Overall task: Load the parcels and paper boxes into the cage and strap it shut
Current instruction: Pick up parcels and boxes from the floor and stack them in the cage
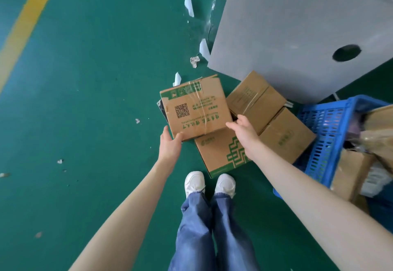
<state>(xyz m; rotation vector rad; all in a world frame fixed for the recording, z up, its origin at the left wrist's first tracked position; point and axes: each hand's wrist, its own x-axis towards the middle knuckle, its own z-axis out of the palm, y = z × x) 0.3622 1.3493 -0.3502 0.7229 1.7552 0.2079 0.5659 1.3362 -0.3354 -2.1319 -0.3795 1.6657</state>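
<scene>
A taped cardboard box (197,109) with green print and a QR code lies tilted on top of another green-printed box (214,156) on the green floor. My left hand (170,143) grips its near left corner, thumb on the top face and fingers along the left side. At the box's near right corner is my right hand (241,127), fingers straight, the thumb at the edge. Two more plain boxes (255,98) (285,134) lie just to the right. No cage is visible.
A blue plastic crate (327,126) holding parcels stands at the right. A large grey panel (287,26) with a round hole leans over the boxes at the back. Paper scraps (194,61) litter the floor. A yellow floor line (27,17) runs at the far left. My white shoes (194,182) stand below the boxes.
</scene>
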